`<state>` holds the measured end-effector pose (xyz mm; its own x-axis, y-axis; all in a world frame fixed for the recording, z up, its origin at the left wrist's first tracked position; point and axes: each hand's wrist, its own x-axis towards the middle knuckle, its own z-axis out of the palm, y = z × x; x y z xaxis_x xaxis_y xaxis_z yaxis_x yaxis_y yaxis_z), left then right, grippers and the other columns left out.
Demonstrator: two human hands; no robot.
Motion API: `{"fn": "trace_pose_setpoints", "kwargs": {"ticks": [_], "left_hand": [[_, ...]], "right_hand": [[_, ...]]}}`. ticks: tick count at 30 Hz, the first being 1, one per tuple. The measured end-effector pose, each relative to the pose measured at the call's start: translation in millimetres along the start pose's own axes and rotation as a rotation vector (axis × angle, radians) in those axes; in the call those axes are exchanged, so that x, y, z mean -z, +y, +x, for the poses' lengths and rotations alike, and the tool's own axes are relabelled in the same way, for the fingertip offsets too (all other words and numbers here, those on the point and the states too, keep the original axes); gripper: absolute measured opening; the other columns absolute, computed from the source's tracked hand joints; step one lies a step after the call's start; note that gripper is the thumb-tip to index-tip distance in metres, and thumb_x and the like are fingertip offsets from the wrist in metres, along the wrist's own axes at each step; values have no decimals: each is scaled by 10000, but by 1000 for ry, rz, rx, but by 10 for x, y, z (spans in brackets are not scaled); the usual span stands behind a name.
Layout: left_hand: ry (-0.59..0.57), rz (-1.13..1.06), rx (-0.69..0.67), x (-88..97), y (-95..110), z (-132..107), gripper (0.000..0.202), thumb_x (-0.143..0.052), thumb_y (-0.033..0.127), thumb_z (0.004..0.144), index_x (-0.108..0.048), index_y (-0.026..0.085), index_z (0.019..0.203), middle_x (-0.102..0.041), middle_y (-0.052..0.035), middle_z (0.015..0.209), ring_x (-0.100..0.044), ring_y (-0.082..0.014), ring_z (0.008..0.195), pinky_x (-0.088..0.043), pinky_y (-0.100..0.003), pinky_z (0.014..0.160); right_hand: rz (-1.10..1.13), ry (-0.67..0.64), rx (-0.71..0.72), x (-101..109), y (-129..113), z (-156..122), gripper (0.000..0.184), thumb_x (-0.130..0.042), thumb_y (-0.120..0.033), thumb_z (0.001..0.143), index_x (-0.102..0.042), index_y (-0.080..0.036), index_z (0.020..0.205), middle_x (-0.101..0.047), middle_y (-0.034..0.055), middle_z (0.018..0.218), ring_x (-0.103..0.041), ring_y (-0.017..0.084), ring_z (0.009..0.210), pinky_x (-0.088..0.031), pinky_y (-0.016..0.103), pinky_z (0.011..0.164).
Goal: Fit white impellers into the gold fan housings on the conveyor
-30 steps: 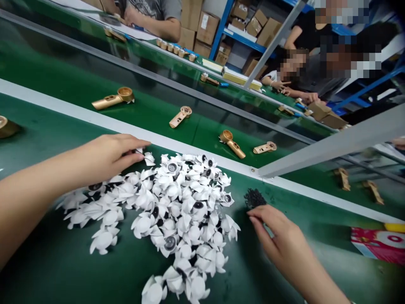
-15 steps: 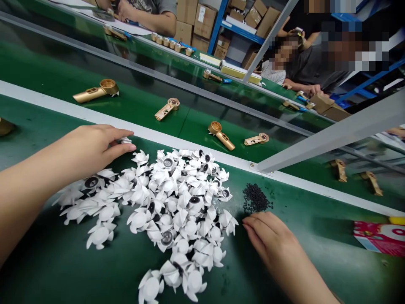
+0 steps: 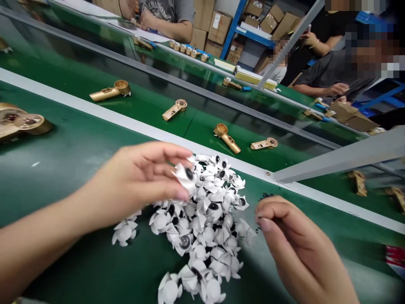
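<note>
My left hand (image 3: 139, 179) grips a small white fan blade (image 3: 183, 179) between thumb and fingers, its dark round hub turned to the right. It hovers over the left part of a heap of white fan blades (image 3: 207, 234), hiding some of them. Across from it, my right hand (image 3: 294, 232) is closed in a pinch, with a tiny dark piece just showing at the fingertips. Behind those fingers lies a little pile of small black pieces (image 3: 265, 196), mostly covered by the hand.
Gold fan housings (image 3: 110, 90) lie on the green belt beyond a white rail (image 3: 136, 133). More gold housings (image 3: 23, 120) sit at the left. A slanted grey post (image 3: 341, 150) rises at right, above a red box (image 3: 394, 257). Co-workers sit across the line.
My left hand has moved right over the heap, carrying a fan blade. My right hand has lifted from beside the black pile, now pinching. The view has shifted left.
</note>
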<state>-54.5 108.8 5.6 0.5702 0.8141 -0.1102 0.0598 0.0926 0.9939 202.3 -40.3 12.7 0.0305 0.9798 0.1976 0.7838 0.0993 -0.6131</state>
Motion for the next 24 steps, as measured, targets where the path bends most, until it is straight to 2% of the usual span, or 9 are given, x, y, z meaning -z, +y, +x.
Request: {"fn": "trace_pose_setpoints", "kwargs": {"ticks": [3, 5, 7, 11, 14, 19, 22, 24], "left_hand": [[-196, -286, 107, -177, -13, -120, 382, -877, 176, 703, -703, 235, 1037, -772, 6, 889, -748, -123, 742, -596, -157, 660], [-229, -383, 132, -228, -10, -153, 349, -869, 145, 710, -697, 212, 1006, -765, 12, 786, -748, -112, 730, -586, -136, 667], [-205, -416, 130, -230, -7, -160, 359, -882, 133, 685, -700, 196, 988, -763, 7, 779, -738, -104, 736, -583, -135, 677], [-157, -330, 91, -180, -18, -150, 408, -920, 169, 620, -735, 166, 983, -763, -35, 877, -726, -130, 783, -584, -165, 692], [-118, -225, 13, -164, -28, -146, 398, -920, 207, 620, -761, 165, 982, -758, -64, 966, -731, -168, 827, -600, -216, 733], [-96, -114, -119, -170, -48, -136, 351, -914, 233, 627, -789, 177, 950, -750, -79, 970, -727, -216, 902, -618, -266, 760], [-92, -142, -91, -170, -73, -134, 348, -913, 233, 626, -784, 172, 943, -753, -78, 970, -734, -206, 846, -624, -273, 745], [-77, -217, -34, -161, -79, -128, 330, -897, 220, 655, -769, 178, 956, -763, -65, 970, -746, -188, 811, -625, -267, 749]], "right_hand": [[120, -23, 133, -124, -357, 311, 99, -510, -155, 948, -542, -249, 948, -578, -5, 893, -586, 108, 800, -493, 206, 678], [117, -31, 205, -221, -492, 460, 106, -528, -141, 930, -552, -244, 928, -591, -9, 881, -595, 99, 789, -495, 193, 679], [85, -27, 246, -299, -543, 547, 106, -537, -133, 919, -554, -238, 914, -604, -8, 869, -602, 96, 771, -497, 186, 664], [22, -7, 264, -348, -515, 571, 84, -554, -156, 918, -560, -238, 904, -629, 10, 856, -621, 120, 743, -512, 214, 631], [-38, -19, 249, -338, -493, 539, 80, -543, -189, 932, -574, -249, 888, -646, 33, 848, -634, 154, 727, -516, 250, 594], [-28, -10, 190, -385, -474, 539, 109, -531, -210, 940, -580, -266, 860, -664, 42, 835, -648, 176, 710, -529, 274, 579], [-69, -18, 231, -417, -449, 480, 101, -535, -204, 934, -582, -272, 875, -680, 53, 855, -672, 189, 713, -545, 283, 563], [-147, 9, 307, -404, -447, 405, 138, -546, -194, 924, -606, -285, 1008, -712, 76, 963, -716, 221, 797, -588, 313, 617]]}}
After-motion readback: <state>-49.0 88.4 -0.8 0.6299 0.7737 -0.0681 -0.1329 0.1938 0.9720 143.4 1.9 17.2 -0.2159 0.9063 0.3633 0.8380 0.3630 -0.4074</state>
